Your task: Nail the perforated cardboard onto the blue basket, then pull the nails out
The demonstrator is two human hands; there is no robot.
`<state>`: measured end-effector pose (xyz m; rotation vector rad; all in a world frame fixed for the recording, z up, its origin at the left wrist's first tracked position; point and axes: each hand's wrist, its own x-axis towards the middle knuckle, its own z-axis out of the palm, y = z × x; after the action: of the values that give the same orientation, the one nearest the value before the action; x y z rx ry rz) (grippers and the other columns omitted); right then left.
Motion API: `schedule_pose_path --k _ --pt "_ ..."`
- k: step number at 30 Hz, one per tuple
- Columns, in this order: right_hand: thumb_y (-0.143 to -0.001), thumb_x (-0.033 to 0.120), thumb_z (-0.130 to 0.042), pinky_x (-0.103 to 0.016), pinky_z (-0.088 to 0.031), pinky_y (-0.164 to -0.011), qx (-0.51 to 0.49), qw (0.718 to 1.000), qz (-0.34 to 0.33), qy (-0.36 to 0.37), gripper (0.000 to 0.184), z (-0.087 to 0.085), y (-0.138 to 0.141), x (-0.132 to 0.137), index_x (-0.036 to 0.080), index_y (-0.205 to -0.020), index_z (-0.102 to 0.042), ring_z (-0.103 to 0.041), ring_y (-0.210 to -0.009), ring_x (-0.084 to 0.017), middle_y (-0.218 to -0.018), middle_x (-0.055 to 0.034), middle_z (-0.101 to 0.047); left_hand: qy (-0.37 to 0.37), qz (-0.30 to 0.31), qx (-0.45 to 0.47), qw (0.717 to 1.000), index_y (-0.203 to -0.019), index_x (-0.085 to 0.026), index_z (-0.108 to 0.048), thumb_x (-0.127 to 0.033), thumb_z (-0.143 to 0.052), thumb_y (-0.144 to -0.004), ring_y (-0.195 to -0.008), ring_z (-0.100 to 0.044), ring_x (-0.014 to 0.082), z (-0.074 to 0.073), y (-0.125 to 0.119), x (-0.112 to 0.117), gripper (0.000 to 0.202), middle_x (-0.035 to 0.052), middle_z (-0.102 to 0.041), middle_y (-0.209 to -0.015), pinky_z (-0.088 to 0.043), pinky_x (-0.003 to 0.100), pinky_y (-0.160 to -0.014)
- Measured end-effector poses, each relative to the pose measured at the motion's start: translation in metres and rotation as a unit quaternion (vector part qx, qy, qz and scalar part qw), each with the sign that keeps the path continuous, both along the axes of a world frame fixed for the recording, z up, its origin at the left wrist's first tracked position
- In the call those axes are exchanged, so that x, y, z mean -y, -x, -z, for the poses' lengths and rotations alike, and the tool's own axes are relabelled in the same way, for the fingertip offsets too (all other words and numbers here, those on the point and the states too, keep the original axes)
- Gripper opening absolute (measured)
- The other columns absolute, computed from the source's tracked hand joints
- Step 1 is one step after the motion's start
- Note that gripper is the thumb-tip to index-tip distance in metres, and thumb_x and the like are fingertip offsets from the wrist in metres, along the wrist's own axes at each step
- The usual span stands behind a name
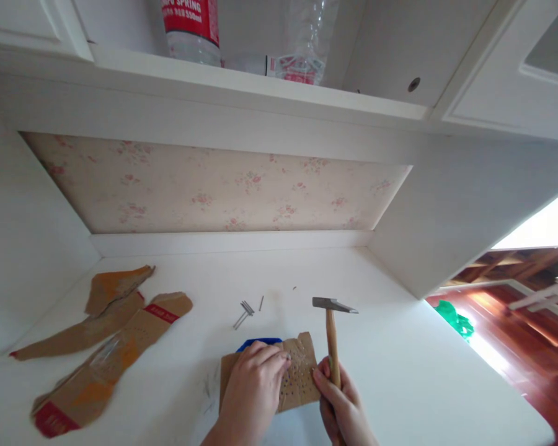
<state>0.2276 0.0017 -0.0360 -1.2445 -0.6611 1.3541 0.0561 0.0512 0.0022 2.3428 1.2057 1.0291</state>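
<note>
A piece of brown cardboard [300, 384] dotted with many small holes lies at the front of the white desk. Part of a blue object [272, 341] shows under its far edge; its kind cannot be made out. My left hand [259, 378] rests over the cardboard, fingers curled and pressed together at the holes; whatever they pinch is too small to name. Upright in my closed right hand [339, 399] is a hammer [333, 334] with a wooden handle and metal head. That hand's thumb is at the cardboard's right edge. Several nails [245, 311] lie beyond the cardboard.
Torn cardboard strips [106, 359] lie on the left of the white desk [400, 365]. Above is a shelf [260, 83] with a red-labelled bottle [190, 31] and a clear plastic bottle [307, 43]. A side panel [465, 204] bounds the right. Beyond it, a green item [453, 319] lies on the floor.
</note>
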Motion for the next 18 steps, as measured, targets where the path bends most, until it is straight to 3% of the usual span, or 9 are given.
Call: schedule_pose_path --k 8,18 --pt "-0.076 0.061 -0.071 -0.009 -0.016 -0.022 0.006 1.000 -0.016 0.025 0.047 0.012 -0.001 0.000 0.025 -0.080 -0.042 -0.015 -0.025 0.000 -0.038 0.0191 -0.033 0.043 -0.005 0.007 0.999 -0.083 -0.021 -0.070 -0.012 -0.057 -0.091 -0.085 -0.065 0.0188 -0.001 0.002 -0.001 0.018 0.0017 -0.073 -0.091 -0.055 0.033 -0.077" --pt "-0.073 0.056 -0.077 -0.008 -0.015 -0.026 0.020 0.999 0.032 0.034 0.046 -0.007 -0.003 0.004 0.025 -0.080 -0.043 -0.017 -0.030 0.000 -0.047 0.0181 -0.029 -0.005 -0.007 -0.016 1.000 -0.094 -0.021 -0.072 -0.009 -0.057 -0.090 -0.086 -0.066 0.0214 0.007 0.001 -0.001 0.020 0.0039 -0.075 -0.095 -0.057 0.038 -0.078"
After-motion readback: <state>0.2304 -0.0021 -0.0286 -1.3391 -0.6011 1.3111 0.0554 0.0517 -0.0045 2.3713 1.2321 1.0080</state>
